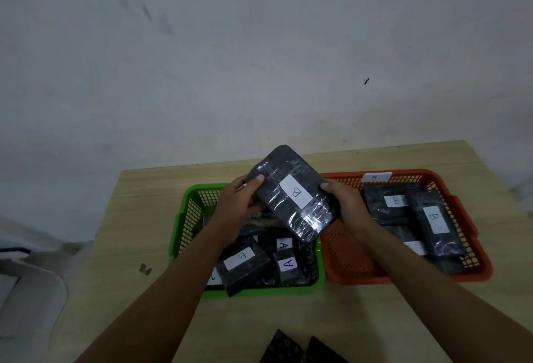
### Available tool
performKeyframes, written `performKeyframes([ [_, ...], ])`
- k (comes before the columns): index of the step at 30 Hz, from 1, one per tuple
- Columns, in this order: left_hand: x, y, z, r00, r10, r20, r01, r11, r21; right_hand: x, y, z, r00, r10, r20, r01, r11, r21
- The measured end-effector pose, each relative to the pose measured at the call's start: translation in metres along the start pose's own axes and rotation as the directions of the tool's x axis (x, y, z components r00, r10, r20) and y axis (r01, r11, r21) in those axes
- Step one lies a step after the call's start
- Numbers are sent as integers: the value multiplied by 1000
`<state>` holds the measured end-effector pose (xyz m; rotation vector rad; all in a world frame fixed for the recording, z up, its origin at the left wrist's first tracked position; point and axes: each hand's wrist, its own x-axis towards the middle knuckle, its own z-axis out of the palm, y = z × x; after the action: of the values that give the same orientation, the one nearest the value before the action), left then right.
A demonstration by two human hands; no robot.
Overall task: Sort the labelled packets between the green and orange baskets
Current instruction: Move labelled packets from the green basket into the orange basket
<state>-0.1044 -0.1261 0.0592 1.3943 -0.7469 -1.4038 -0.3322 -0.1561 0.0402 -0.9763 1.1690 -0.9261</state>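
A dark plastic-wrapped packet (291, 192) with a white label marked B is held tilted in the air, above the gap between the two baskets. My left hand (239, 204) grips its left edge and my right hand (344, 204) grips its right edge. The green basket (187, 218) below on the left holds several dark packets, with labels A (288, 264) and B (240, 257) showing. To the right, the orange basket (346, 261) carries a B tag (376, 177) on its far rim and holds packets labelled B (432, 218).
Both baskets stand side by side on a light wooden table (138, 218) set against a grey wall. Two dark patterned pieces (300, 348) lie at the table's near edge. White objects (28, 276) sit off the table's left side.
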Motion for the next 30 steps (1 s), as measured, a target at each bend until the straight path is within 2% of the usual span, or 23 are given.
performKeyframes([
  [5, 2, -14, 34, 998, -27, 48, 21, 993, 116, -21, 11, -43, 1000, 15, 14, -13, 987, -160],
  [8, 6, -26, 66, 998, -26, 52, 11, 962, 274, -31, 21, -72, 993, 21, -117, -48, 971, -234],
  [11, 7, -39, 95, 997, 71, 6, -62, 818, 572, -41, 30, -98, 941, -68, -332, -18, 969, -248],
  [13, 5, -50, 109, 994, 111, 7, -87, 744, 663, -46, 35, -109, 890, -119, -441, -37, 943, -330],
  [15, 2, -61, 121, 989, 146, 9, -107, 681, 724, -47, 42, -113, 864, -143, -482, -71, 914, -400],
  [19, 1, -77, 131, 971, 238, 4, -144, 575, 806, -42, 59, -109, 875, -139, -464, -140, 845, -517],
  [22, 6, -85, 129, 972, 233, 24, -133, 466, 875, -36, 69, -98, 902, -132, -412, -157, 789, -595],
  [24, 10, -87, 129, 977, 211, 21, -113, 435, 893, -31, 74, -92, 920, -126, -370, -146, 768, -623],
  [26, 12, -89, 130, 980, 199, 18, -110, 460, 881, -26, 79, -88, 931, -132, -340, -129, 753, -645],
  [30, 5, -82, 132, 989, 146, -5, -79, 565, 822, -22, 87, -89, 940, -185, -288, -101, 655, -749],
])
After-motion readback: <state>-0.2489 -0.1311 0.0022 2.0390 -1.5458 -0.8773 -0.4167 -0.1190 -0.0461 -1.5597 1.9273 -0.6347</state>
